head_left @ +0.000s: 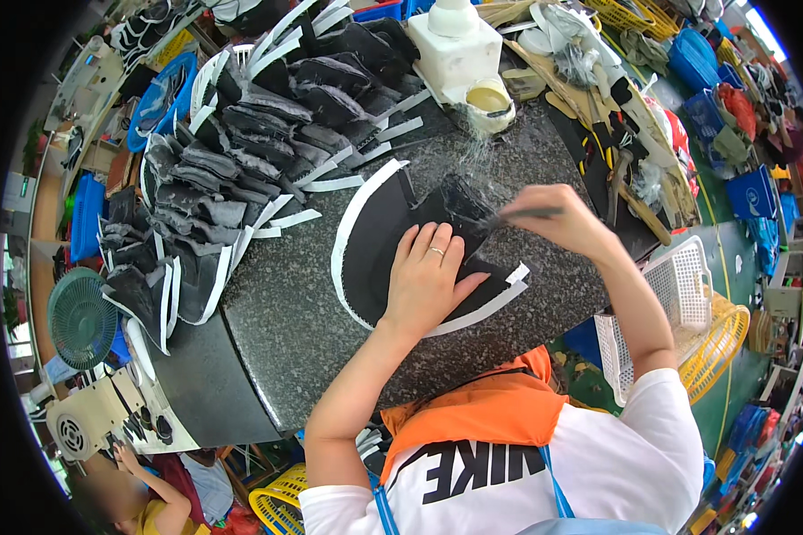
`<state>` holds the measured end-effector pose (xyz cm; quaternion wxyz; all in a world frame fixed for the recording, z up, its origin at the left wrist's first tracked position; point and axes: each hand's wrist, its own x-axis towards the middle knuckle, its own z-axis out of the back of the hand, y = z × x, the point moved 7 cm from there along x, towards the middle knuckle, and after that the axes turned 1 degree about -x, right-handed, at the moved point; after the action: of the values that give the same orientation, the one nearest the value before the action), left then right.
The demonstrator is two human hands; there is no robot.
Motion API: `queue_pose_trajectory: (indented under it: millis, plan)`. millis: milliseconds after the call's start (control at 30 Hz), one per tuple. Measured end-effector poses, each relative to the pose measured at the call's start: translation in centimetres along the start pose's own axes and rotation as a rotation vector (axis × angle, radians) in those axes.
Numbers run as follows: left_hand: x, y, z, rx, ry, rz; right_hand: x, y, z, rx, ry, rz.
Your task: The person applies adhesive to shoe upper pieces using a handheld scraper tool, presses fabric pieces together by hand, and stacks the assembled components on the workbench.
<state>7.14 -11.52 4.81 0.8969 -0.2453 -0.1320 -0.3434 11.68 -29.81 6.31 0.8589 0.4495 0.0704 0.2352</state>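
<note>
Brushing looks to be the step in hand. Right hand (569, 218) grips a dark-handled brush (541, 213), tip at the inner side of a curved black panel (370, 245) with white edging (338, 245). Left hand (426, 275) grasps nothing: laid flat, fingers on the panel, which lies beneath it on the speckled worktop (281, 312), left of the right hand. Next move, my judgement: calls for steady left-hand pressure and light brush strokes.
</note>
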Motion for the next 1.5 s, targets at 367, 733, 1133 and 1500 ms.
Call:
queue_pose_trajectory:
  millis: [367, 733, 1133, 1500]
  plan:
    - [-0.9, -0.8, 0.5, 0.166, -0.130, -0.059, 5.5, 3.0, -0.4, 0.221, -0.361, -0.265]
    - [-1.4, 0.1, 0.1, 0.155, -0.111, 0.023, 0.1, 1.2, 0.6, 0.185, -0.040, -0.348]
    - [-1.3, 0.4, 2.2, 0.031, -0.180, 0.092, 9.0, 0.6, 4.9, -0.575, -0.563, -0.099]
    - [-14.4, 1.6, 6.6, -0.267, -0.261, 0.698, 6.8, 7.1, -4.9, 0.270, -0.134, -0.453]
